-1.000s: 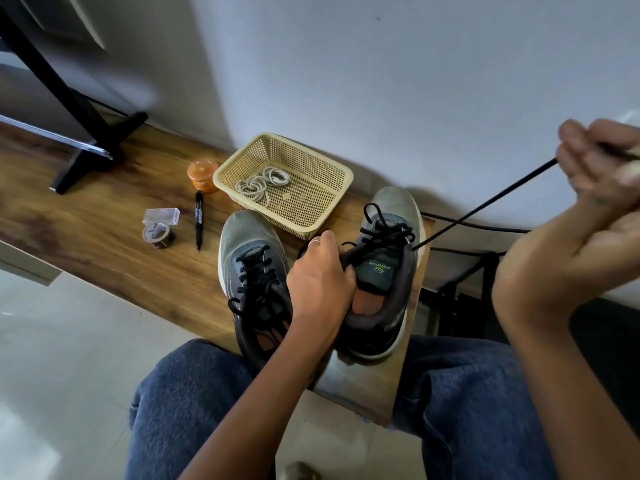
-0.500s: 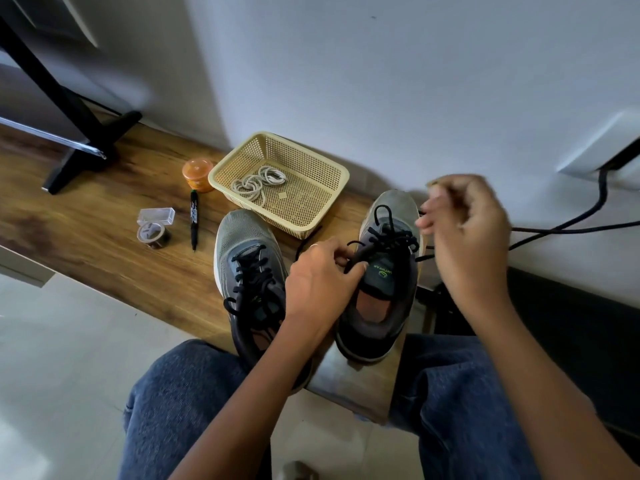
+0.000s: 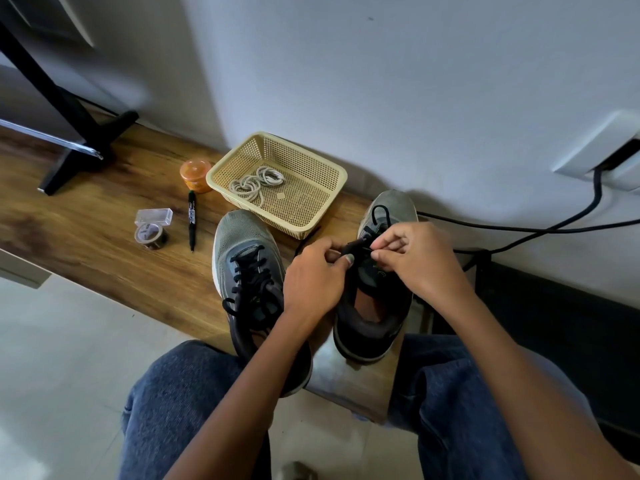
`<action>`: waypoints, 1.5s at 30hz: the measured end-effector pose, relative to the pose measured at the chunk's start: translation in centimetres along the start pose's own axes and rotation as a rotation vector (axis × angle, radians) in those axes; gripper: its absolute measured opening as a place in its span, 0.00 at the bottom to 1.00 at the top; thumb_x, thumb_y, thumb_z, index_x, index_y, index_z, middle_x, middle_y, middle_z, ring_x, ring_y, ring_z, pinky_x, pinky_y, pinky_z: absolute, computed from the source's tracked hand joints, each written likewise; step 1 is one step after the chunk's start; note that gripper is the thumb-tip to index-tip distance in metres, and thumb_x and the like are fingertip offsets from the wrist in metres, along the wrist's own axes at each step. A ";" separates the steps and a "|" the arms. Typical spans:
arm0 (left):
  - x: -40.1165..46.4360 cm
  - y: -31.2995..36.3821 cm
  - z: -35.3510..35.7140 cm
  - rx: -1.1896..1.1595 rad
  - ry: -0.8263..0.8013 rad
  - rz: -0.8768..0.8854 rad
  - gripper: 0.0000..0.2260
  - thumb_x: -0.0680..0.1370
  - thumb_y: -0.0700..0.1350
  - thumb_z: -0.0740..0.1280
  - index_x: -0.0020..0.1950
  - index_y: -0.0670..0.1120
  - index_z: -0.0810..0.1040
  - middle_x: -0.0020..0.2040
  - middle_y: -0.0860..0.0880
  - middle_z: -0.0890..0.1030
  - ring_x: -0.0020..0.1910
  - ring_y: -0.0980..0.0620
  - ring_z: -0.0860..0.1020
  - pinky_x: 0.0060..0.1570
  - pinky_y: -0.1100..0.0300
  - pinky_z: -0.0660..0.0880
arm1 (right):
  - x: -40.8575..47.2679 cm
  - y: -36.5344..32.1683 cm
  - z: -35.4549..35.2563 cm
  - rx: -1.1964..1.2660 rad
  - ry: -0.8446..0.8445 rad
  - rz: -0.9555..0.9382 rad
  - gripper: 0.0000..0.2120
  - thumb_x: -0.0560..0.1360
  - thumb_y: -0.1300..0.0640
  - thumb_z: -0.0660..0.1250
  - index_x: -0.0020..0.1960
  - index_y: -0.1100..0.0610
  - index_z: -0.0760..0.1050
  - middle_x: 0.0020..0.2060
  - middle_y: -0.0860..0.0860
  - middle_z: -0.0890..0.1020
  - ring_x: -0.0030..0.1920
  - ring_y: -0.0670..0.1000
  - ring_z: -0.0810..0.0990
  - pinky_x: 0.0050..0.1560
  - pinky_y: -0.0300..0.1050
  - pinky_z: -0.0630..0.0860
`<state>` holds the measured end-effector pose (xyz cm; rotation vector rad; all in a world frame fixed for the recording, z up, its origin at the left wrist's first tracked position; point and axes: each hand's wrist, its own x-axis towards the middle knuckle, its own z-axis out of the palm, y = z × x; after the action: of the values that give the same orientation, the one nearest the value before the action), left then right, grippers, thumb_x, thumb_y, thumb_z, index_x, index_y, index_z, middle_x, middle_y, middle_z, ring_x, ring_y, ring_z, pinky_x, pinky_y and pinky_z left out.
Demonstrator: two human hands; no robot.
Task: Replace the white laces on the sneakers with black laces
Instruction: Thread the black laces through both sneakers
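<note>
Right hand point(image 3: 415, 258) now back at sneaker point(image 3: 375, 306), fingers point(image 3: 382, 252) seemingly pinching black lace point(image 3: 360, 244).

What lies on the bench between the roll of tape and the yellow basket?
In the head view, a black marker lies between the tape roll and the basket.

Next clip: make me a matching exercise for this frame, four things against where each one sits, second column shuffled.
Things:
1. white laces
2. black marker
3. orange jar
4. tape roll

Places:
A. beside the basket's left corner
B. just in front of a clear plastic box
C. coiled inside the basket
D. lying between the tape roll and the left sneaker

Pairs: 1-C, 2-D, 3-A, 4-B
</note>
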<state>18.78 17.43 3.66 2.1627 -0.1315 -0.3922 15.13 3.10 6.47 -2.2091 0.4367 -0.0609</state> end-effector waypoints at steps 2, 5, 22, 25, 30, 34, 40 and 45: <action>0.2 -0.1 0.0 -0.005 -0.005 -0.015 0.03 0.77 0.48 0.68 0.50 0.53 0.79 0.42 0.56 0.81 0.46 0.48 0.81 0.49 0.53 0.77 | 0.0 -0.2 0.4 -0.084 0.006 -0.034 0.03 0.71 0.64 0.73 0.43 0.57 0.82 0.34 0.48 0.82 0.35 0.43 0.80 0.45 0.43 0.80; 0.4 -0.3 0.0 -0.035 -0.004 -0.033 0.03 0.76 0.48 0.69 0.49 0.53 0.78 0.42 0.57 0.82 0.46 0.50 0.82 0.50 0.52 0.77 | -0.1 -0.4 0.8 -0.151 0.021 -0.062 0.02 0.71 0.62 0.73 0.43 0.57 0.83 0.34 0.46 0.80 0.35 0.43 0.79 0.46 0.45 0.79; -0.2 0.1 -0.1 -0.082 0.045 -0.016 0.03 0.73 0.49 0.73 0.44 0.55 0.80 0.39 0.59 0.82 0.42 0.63 0.80 0.52 0.54 0.78 | -0.3 -0.6 2.2 -0.195 0.109 -0.063 0.03 0.69 0.63 0.71 0.39 0.56 0.81 0.33 0.49 0.82 0.36 0.48 0.80 0.41 0.44 0.76; -0.3 0.1 -0.1 -0.081 0.062 -0.005 0.02 0.73 0.49 0.72 0.45 0.54 0.82 0.39 0.59 0.83 0.42 0.62 0.80 0.52 0.53 0.78 | -0.3 -0.7 2.2 -0.191 0.100 -0.057 0.02 0.70 0.63 0.71 0.39 0.57 0.81 0.33 0.50 0.82 0.37 0.49 0.81 0.42 0.47 0.77; -0.4 0.0 -0.1 -0.108 0.064 0.018 0.04 0.76 0.47 0.69 0.47 0.53 0.83 0.38 0.56 0.83 0.40 0.57 0.82 0.49 0.51 0.80 | -0.3 -0.5 2.2 -0.147 0.078 -0.047 0.02 0.71 0.63 0.71 0.40 0.58 0.81 0.33 0.49 0.82 0.37 0.50 0.81 0.43 0.49 0.78; -0.4 -0.4 0.1 -0.107 0.064 0.036 0.07 0.78 0.44 0.66 0.49 0.53 0.83 0.41 0.55 0.84 0.42 0.56 0.82 0.49 0.51 0.80 | -0.2 -0.4 2.2 -0.144 0.077 -0.065 0.03 0.71 0.64 0.71 0.40 0.57 0.81 0.35 0.49 0.83 0.37 0.48 0.81 0.42 0.44 0.77; -0.3 -0.7 0.2 -0.191 0.022 0.012 0.08 0.79 0.41 0.64 0.48 0.52 0.82 0.38 0.53 0.84 0.37 0.56 0.83 0.47 0.49 0.81 | -0.3 -0.2 2.2 -0.099 0.075 -0.093 0.09 0.70 0.66 0.72 0.37 0.54 0.77 0.30 0.40 0.76 0.32 0.39 0.75 0.37 0.37 0.74; -0.3 -0.5 0.0 -0.270 0.017 -0.033 0.04 0.78 0.40 0.67 0.47 0.47 0.82 0.35 0.50 0.84 0.34 0.52 0.83 0.40 0.47 0.82 | -0.5 -0.1 2.3 -0.095 0.071 -0.118 0.12 0.71 0.66 0.72 0.36 0.53 0.73 0.31 0.44 0.78 0.33 0.44 0.79 0.36 0.45 0.78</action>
<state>18.51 17.78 3.30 1.9037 -0.0316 -0.3872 15.16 5.09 5.13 -2.3310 0.3540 -0.1861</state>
